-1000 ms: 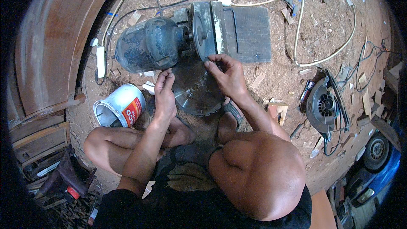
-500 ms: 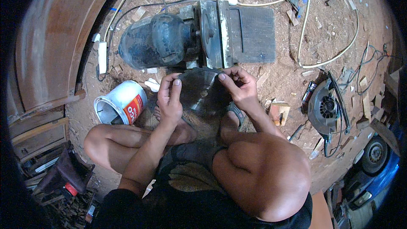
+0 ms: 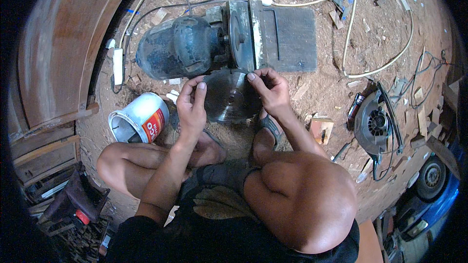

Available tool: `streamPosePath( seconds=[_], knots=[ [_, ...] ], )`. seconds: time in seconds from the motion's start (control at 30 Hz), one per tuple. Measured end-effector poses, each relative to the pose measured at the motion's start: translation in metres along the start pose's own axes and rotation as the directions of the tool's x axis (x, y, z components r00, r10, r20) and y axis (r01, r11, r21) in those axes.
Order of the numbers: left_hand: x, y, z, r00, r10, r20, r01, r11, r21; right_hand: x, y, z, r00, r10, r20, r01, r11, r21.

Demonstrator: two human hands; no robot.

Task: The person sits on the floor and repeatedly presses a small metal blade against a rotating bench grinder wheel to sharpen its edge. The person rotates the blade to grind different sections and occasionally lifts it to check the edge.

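Between my hands is a dark round circular saw blade (image 3: 226, 100), gripped at its two upper edges. My left hand (image 3: 193, 102) pinches the blade's left rim, thumb on the near face. On the opposite rim, my right hand (image 3: 269, 91) pinches in the same way. The blade's far edge is close to the grinding wheel (image 3: 239, 39) of a motor-driven bench grinder; whether they touch cannot be made out. The grinder's blue-grey motor (image 3: 175, 48) lies to the left of the wheel, and a dark board (image 3: 295, 39) extends to the right.
A white bucket (image 3: 139, 112) lies tipped at the left. A handheld circular saw (image 3: 375, 122) rests on the right among wood scraps. Pale and dark cables (image 3: 344, 44) loop across the sawdust-covered floor. Wooden panels (image 3: 58, 44) stand along the left side.
Both hands have carried the saw blade slightly forward, toward the grinder. The blade now tilts differently, with its face and centre catching more light.
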State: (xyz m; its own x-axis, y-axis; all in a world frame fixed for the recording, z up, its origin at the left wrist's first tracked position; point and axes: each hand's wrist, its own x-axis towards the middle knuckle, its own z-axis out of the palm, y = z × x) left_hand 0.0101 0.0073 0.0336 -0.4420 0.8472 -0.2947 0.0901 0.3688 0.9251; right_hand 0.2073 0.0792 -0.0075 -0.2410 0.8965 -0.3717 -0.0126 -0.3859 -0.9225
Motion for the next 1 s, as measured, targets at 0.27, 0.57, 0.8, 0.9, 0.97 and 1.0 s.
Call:
streamPosePath(
  seconds=[0.27, 0.57, 0.8, 0.9, 0.97, 1.0],
  knots=[
    [0.003, -0.004, 0.001, 0.999, -0.033, -0.035, 0.032, 0.999, -0.035, 0.01, 0.012, 0.002, 0.998, 0.052, -0.03, -0.054, 0.996, -0.072],
    [0.009, -0.012, 0.003, 0.992, -0.123, -0.039, 0.118, 0.987, -0.114, 0.013, 0.017, 0.003, 0.995, 0.077, -0.056, -0.08, 0.995, -0.056],
    [0.014, -0.018, 0.003, 0.983, -0.185, -0.007, 0.181, 0.968, -0.175, 0.015, 0.017, 0.003, 0.995, 0.072, -0.072, -0.077, 0.994, -0.079],
    [0.016, -0.019, 0.004, 0.983, -0.182, -0.015, 0.177, 0.971, -0.163, 0.015, 0.015, 0.003, 0.994, 0.089, -0.063, -0.094, 0.993, -0.074],
    [0.016, -0.019, 0.004, 0.985, -0.173, -0.008, 0.169, 0.973, -0.154, 0.015, 0.015, 0.003, 0.994, 0.088, -0.063, -0.092, 0.993, -0.074],
    [0.016, -0.019, 0.004, 0.986, -0.168, -0.005, 0.165, 0.975, -0.15, 0.016, 0.015, 0.003, 0.995, 0.08, -0.066, -0.084, 0.994, -0.074]
  ],
)
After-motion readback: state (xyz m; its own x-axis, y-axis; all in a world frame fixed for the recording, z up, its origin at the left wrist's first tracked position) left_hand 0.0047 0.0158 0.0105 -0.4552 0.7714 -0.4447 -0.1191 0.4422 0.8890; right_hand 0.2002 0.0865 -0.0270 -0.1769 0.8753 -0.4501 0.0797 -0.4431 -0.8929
